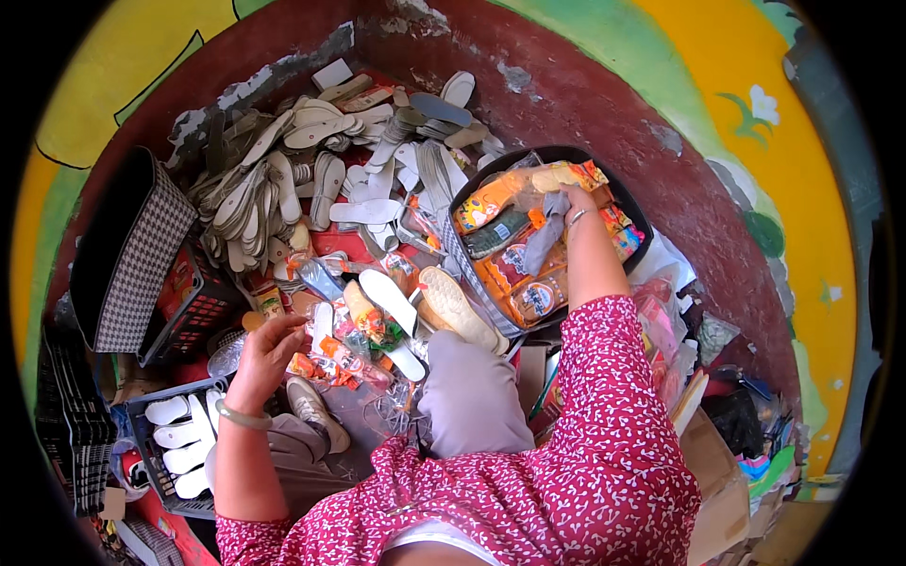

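Observation:
My right hand (578, 200) reaches into a dark-rimmed bin (645, 255) with a checked side. Its fingers are closed at the upper end of a grey cloth piece (545, 236), which hangs down over orange snack packets (538, 300); the fingertips are partly hidden. A yellow-orange packet (564, 176) lies just beyond that hand. My left hand (267, 351) hovers at the left with loosely bent fingers, and nothing shows in it. Beside it lie clear-wrapped orange packets (351, 361), a white insole (388, 300) and a cream shoe sole (458, 307).
A large heap of shoe insoles (255, 208) fills the corner by the dark red wall (679, 203). On the left are a tipped checked bin (146, 264) and a crate (142, 412) of white insoles. A cardboard box (714, 486) stands at the right.

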A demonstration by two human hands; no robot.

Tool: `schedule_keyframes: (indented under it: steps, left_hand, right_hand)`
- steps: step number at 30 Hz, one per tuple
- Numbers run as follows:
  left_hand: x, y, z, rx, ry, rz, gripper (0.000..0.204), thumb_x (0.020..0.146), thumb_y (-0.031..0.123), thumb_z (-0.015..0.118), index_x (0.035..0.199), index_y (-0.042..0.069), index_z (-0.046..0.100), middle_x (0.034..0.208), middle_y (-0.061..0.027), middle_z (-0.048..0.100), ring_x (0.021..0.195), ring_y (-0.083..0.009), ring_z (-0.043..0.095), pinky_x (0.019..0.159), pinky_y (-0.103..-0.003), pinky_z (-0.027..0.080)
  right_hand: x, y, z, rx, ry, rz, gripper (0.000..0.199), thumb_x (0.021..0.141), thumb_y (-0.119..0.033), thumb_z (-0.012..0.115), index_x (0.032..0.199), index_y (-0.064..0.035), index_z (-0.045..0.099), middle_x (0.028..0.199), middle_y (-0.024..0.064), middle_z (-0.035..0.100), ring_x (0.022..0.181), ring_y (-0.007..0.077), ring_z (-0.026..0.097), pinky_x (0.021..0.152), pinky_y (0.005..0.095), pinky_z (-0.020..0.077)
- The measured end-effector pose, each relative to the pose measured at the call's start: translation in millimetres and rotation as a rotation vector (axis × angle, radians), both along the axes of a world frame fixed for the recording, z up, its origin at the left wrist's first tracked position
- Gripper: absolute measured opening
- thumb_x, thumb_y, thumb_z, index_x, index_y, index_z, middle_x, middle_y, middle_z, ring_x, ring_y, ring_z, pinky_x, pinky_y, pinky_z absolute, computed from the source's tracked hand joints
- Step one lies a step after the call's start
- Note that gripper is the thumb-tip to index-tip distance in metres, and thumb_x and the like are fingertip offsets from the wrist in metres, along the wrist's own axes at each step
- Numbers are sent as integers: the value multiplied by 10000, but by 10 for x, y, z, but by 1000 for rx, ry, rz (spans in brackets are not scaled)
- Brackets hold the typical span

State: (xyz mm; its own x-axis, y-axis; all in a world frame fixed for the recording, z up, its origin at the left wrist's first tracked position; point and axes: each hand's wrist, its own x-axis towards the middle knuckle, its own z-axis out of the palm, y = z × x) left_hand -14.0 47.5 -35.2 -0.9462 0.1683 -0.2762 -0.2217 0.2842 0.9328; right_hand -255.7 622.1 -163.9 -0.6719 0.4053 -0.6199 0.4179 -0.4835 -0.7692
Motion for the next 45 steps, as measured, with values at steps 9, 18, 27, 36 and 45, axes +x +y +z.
schedule_keyframes:
  steps: [9, 18, 27, 36, 45]
  left_hand:
    - [-63, 80, -38, -252, -37, -23, 230, 877, 46, 537, 1076, -70, 549, 874, -109, 647, 822, -150, 625, 727, -258, 491]
    - [-7, 132, 24, -375, 109, -51, 259, 833, 70, 601, 1062, -49, 576, 812, -140, 647, 741, -175, 625, 678, -276, 486]
    - [71, 92, 4, -430, 160, -134, 242, 819, 62, 600, 1037, -41, 583, 828, -176, 654, 739, -260, 650, 670, -316, 499]
    - [29, 103, 40, -495, 221, -151, 232, 815, 81, 606, 1013, -37, 577, 812, -194, 639, 743, -326, 634, 644, -353, 491]
    - [35, -209, -58, -598, 260, -15, 201, 820, 151, 568, 957, 7, 598, 787, -204, 606, 729, -374, 589, 634, -404, 470]
  right_hand:
    - [-636, -90, -39, 88, -154, 178, 285, 849, -221, 557, 1063, -32, 565, 947, 148, 644, 843, 293, 631, 759, 438, 495]
    - [-711, -191, 43, 1055, -485, 332, 345, 839, -256, 564, 1098, -28, 557, 981, 173, 639, 901, 298, 627, 793, 429, 488]
    - [-219, -802, 362, 1585, -425, 769, 591, 843, -369, 519, 1314, -38, 383, 1309, 246, 419, 1133, 363, 505, 924, 412, 429]
    - [-563, -477, -13, 1435, -509, 851, 706, 792, -555, 542, 1305, -84, 420, 1283, 159, 492, 1203, 306, 453, 972, 399, 387]
    - [-706, 33, -207, 1623, -308, 948, 597, 803, -498, 537, 1160, -20, 569, 1104, 159, 602, 1020, 273, 559, 852, 375, 428]
